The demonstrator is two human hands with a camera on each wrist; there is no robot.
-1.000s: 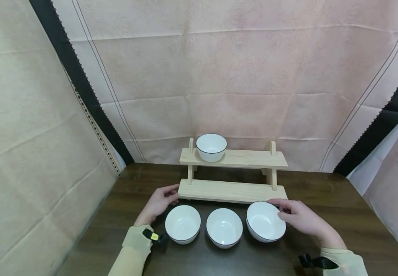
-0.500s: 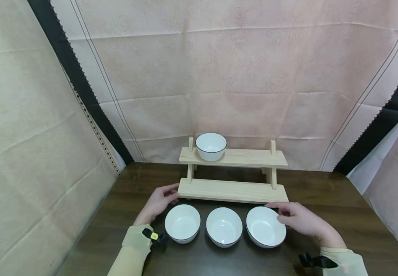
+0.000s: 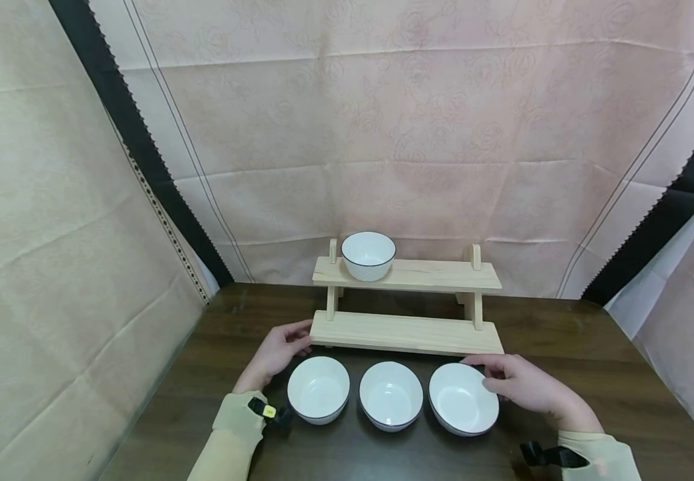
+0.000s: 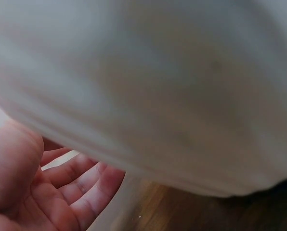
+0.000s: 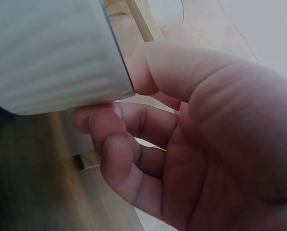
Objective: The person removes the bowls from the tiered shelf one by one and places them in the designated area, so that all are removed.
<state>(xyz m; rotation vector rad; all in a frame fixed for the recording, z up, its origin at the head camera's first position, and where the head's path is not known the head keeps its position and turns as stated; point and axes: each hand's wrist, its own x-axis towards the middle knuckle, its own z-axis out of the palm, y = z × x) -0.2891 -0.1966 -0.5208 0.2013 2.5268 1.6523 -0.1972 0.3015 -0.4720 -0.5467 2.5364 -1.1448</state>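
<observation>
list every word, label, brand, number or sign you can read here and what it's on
No text can be read in any view.
Yellow patch on the black left wrist strap: any marking is too small to read.
Three front bowls, upper bowl and wooden shelf: no lettering visible.
Cloth backdrop: faint pattern only, no lettering visible.

A brown table [image 3: 383, 457] bears a wooden stand [image 3: 407, 333] and bowls [image 3: 391, 397].
</observation>
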